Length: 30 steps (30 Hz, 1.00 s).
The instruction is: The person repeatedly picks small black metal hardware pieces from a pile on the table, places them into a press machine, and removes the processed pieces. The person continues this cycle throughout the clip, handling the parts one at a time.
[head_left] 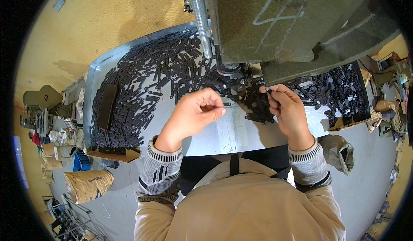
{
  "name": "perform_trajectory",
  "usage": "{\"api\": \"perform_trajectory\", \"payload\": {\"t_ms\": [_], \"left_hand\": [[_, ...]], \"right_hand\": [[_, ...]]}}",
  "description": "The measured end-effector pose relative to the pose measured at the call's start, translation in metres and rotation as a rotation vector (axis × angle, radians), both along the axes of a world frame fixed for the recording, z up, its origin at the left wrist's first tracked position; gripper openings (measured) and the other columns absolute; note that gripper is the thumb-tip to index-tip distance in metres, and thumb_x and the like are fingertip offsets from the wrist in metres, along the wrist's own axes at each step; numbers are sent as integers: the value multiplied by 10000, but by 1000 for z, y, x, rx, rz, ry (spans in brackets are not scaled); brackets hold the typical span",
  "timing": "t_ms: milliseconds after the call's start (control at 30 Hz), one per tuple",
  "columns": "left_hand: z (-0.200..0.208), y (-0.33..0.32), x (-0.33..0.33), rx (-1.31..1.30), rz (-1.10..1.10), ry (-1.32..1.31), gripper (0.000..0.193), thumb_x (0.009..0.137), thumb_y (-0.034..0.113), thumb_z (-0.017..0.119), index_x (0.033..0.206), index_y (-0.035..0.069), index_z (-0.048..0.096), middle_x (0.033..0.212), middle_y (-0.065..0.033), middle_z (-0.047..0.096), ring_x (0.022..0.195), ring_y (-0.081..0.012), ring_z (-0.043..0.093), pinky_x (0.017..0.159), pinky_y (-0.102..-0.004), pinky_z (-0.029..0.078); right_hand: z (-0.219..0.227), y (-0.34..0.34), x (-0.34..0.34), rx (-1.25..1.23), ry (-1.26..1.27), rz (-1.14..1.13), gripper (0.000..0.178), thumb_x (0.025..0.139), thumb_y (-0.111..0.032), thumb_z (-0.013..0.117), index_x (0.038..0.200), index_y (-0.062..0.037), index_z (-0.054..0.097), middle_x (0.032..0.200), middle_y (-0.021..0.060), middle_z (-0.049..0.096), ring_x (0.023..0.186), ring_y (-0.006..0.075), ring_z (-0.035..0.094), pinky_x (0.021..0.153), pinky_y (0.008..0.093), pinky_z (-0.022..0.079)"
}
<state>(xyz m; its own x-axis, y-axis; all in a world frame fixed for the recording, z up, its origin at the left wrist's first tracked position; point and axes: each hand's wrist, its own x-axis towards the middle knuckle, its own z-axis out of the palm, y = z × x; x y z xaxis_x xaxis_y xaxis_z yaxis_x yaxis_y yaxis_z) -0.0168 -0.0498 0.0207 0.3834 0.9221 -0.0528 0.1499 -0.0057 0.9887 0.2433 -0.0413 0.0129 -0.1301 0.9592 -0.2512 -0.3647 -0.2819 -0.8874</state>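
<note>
My left hand (pixel 193 114) is curled in front of the machine, thumb and forefinger closed together. A short black metal strip (pixel 227 104) with a hole shows right at its fingertips; I cannot tell whether it is gripped or lies behind them. My right hand (pixel 289 109) pinches a small dark metal strip (pixel 269 91) between thumb and forefinger, close to the machine's lower edge. Between the hands lies a pile of black metal strips (pixel 259 109). The machine's tool area (pixel 234 69) is partly hidden by its green body.
A green machine head (pixel 266 30) with a spring-like rod (pixel 199 17) overhangs the metal table (pixel 232 140). Loose black strips (pixel 159 64) cover its left side, with a brown flat block (pixel 107 107) on them. More dark parts (pixel 340 90) lie right. Sacks (pixel 88 185) stand on the floor.
</note>
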Motion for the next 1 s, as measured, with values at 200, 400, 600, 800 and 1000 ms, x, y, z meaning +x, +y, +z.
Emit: {"api": "perform_trajectory", "payload": {"t_ms": [200, 400, 600, 800, 1000], "left_hand": [[-11, 23, 18, -6, 205, -239, 109, 866, 16, 719, 949, -7, 651, 875, -35, 692, 770, -61, 620, 705, -204, 509], [-20, 31, 23, -9, 250, -181, 111, 881, 30, 707, 970, -12, 657, 887, -65, 704, 776, -90, 649, 696, -222, 528], [-19, 31, 19, -113, 235, -236, 129, 921, 99, 675, 967, -18, 648, 834, -98, 699, 697, -127, 665, 627, -235, 540], [-21, 35, 20, -196, 245, -218, 128, 914, 88, 677, 968, -24, 647, 828, -106, 699, 689, -131, 665, 621, -234, 542], [-22, 37, 19, -294, 267, -190, 126, 904, 73, 676, 978, -28, 662, 830, -114, 701, 680, -144, 670, 615, -239, 546]], "right_hand": [[-2, 9, -8, 160, -297, 30, 127, 940, -90, 637, 939, 34, 664, 850, 77, 678, 682, 102, 608, 595, 222, 483], [-1, 15, -11, 110, -349, 85, 159, 944, -115, 642, 936, 43, 660, 829, 81, 690, 647, 118, 621, 607, 231, 502], [-3, 16, -16, 146, -346, 80, 157, 943, -121, 647, 957, 35, 664, 833, 85, 695, 627, 99, 601, 585, 218, 483], [-5, 22, -24, 223, -405, 129, 144, 929, -102, 653, 978, 33, 669, 789, 75, 694, 589, 87, 583, 549, 224, 478], [-5, 35, -31, 231, -587, 207, 170, 883, -92, 682, 987, 42, 673, 737, 93, 691, 570, 113, 620, 549, 243, 495]]}}
